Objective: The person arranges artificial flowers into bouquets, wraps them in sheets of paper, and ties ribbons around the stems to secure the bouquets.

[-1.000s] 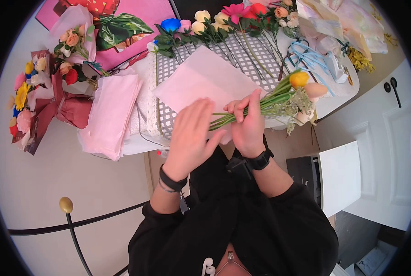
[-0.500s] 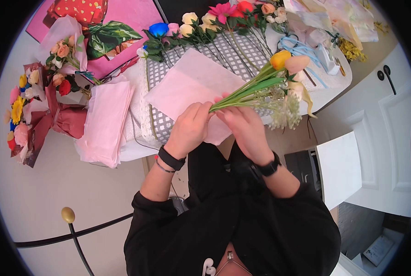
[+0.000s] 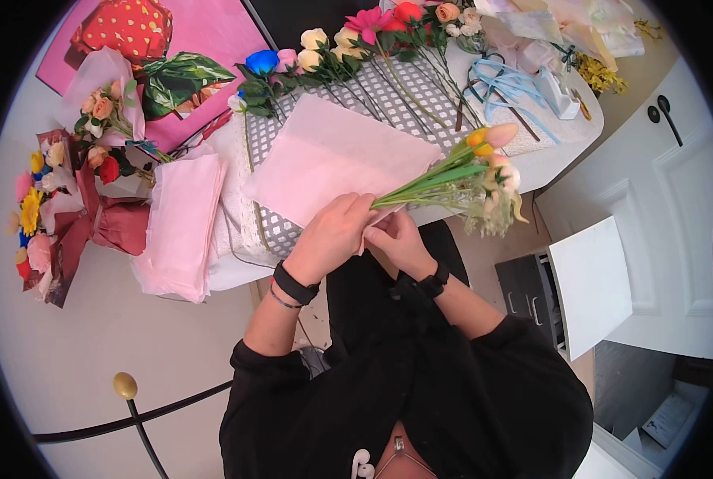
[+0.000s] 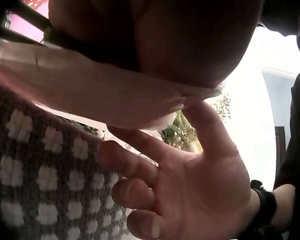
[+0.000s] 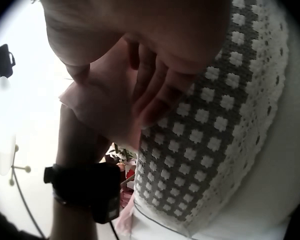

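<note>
My left hand (image 3: 330,233) grips the stems of a small bouquet (image 3: 444,176) over the near part of a pink paper sheet (image 3: 336,148). The blooms point right: yellow and pale tulips above sprays of tiny white flowers. Close beside it, my right hand (image 3: 405,243) pinches the sheet's near corner. In the left wrist view, the right thumb (image 4: 210,127) lies at the edge of the paper (image 4: 90,90), with the fingers beneath it. The stem ends are hidden by the left hand.
A stack of pink paper (image 3: 182,219) lies left, beside wrapped bouquets (image 3: 101,215). Loose artificial roses (image 3: 312,49) line the table's back on a grey-and-white cloth (image 3: 272,219). Light blue ribbon (image 3: 508,84) lies at the right, near a white door (image 3: 635,215).
My left hand has gone from lying flat near the stem ends to gripping the stems. My right hand has left the stems and moved down to the paper's near corner.
</note>
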The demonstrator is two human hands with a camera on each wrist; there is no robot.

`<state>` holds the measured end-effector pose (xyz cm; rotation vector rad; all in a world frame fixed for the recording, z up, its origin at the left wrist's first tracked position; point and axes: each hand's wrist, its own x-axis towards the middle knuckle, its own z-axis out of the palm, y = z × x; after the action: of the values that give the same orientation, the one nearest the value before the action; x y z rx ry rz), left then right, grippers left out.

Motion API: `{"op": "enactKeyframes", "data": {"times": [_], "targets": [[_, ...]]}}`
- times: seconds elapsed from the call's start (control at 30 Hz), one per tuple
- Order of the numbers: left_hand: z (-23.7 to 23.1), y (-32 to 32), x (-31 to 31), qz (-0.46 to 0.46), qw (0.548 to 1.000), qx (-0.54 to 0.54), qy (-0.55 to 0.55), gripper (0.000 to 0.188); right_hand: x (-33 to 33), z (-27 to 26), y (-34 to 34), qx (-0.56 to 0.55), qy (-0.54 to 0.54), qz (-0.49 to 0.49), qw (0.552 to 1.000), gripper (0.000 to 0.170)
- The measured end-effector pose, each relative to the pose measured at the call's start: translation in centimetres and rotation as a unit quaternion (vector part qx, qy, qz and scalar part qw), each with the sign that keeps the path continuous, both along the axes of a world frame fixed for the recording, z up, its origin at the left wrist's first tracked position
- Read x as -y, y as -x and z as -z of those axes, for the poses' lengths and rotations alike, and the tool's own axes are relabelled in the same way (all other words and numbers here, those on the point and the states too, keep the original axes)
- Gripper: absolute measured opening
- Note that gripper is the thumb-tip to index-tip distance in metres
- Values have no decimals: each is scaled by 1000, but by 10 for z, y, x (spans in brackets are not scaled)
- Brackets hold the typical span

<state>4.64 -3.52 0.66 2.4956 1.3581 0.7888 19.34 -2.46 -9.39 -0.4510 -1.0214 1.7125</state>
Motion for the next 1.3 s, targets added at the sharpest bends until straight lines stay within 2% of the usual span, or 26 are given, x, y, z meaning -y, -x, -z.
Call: {"op": "enactKeyframes", "data": {"times": [0.03,0.1,0.23,0.3,0.33,0.37,0.4,0.5,0.7,0.83,0.93,1.0,1.07,1.13,1.17,1.23,1.27,1.3], "targets": [[1,0,0,-1,1000,-2,-1,25,-7,1,1,-2,-1,-1,1000,31],[8,-2,2,9,998,34,-46,25,-20,2,-1,164,-112,27,980,19],[4,0,2,24,999,35,-14,26,-20,-8,-2,191,-99,19,976,12],[-1,-3,6,-27,999,-4,-38,25,-10,-12,1,99,-49,101,989,13],[0,-2,7,-24,999,-6,-40,25,-6,-15,0,98,-50,104,988,13],[4,0,7,-44,998,-21,-39,24,-3,-19,-2,-12,31,72,997,14],[7,1,8,-63,997,-36,-38,23,-2,-21,-4,-122,111,39,986,15],[13,0,8,-77,996,-2,-36,22,-3,-7,-6,-99,147,22,984,21],[10,-5,10,-107,990,71,-65,20,2,-13,-6,-118,117,56,985,30],[11,-4,12,-133,988,69,-48,19,5,-23,-10,-120,113,65,984,31],[12,-7,11,-136,988,60,-45,17,4,-30,-10,-165,103,32,980,36],[12,-8,11,-139,987,71,-39,17,4,-39,-19,-299,180,-68,935,42],[17,-5,11,-125,989,74,-22,17,0,-30,-16,-315,186,-101,925,45],[18,-6,11,-110,991,78,-5,17,-1,-28,-7,-198,183,-30,962,37],[18,-7,12,-105,991,86,0,15,-4,-20,-5,-199,183,-30,962,37],[16,-8,13,-99,991,93,4,13,-15,-13,-1,-28,74,-63,995,28],[13,-7,14,-92,993,74,4,12,-18,-9,0,-29,74,-64,995,28],[10,-6,16,-87,995,54,5,10,-20,-12,0,17,66,-51,996,23]]}}
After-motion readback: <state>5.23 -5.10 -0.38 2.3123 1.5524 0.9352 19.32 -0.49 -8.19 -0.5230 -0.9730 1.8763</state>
